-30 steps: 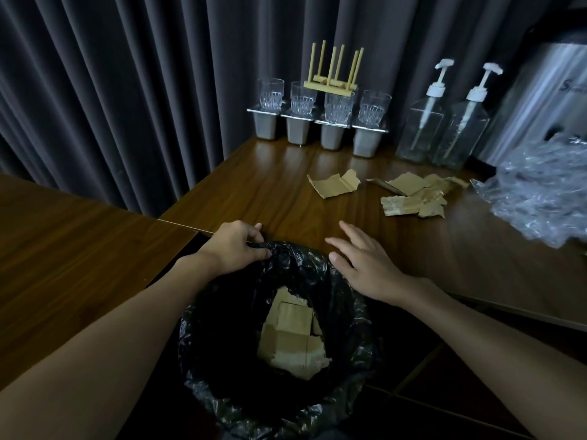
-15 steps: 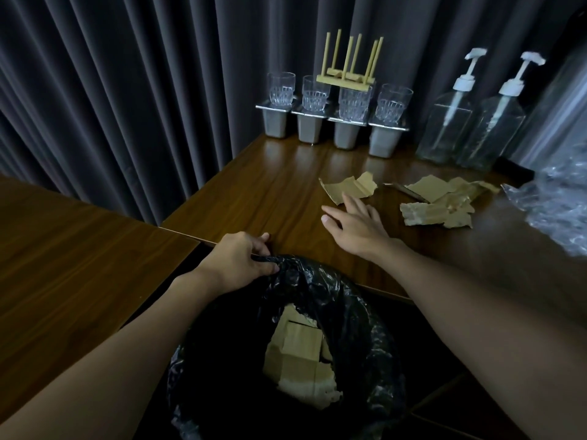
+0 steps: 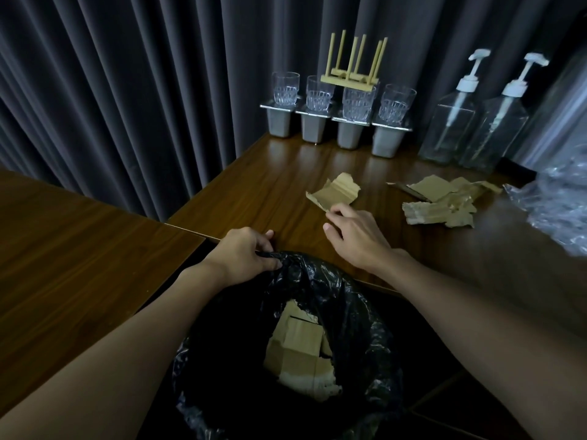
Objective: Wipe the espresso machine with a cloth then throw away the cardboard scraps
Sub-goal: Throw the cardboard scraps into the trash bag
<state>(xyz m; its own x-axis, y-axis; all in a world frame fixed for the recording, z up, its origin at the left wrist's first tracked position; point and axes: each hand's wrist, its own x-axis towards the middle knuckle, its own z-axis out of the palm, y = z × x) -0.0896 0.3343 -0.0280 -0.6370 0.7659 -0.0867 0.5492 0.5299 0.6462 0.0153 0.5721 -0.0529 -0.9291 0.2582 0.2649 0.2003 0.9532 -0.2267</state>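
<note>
- Head view: my left grip (image 3: 244,252) holds the bin liner (image 3: 320,274) by its rim.
- My right grip (image 3: 352,231), unclosed, touches the near cardboard scrap (image 3: 333,193); I should pinch its edge.

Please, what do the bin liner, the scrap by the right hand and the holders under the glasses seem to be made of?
Liner: thin black plastic, glossy; it crinkles and glints.
Scrap: brown cardboard, matte, with torn ragged edges.
Holders: probably metal, dull grey with bright rims; coated plastic is possible.
</note>
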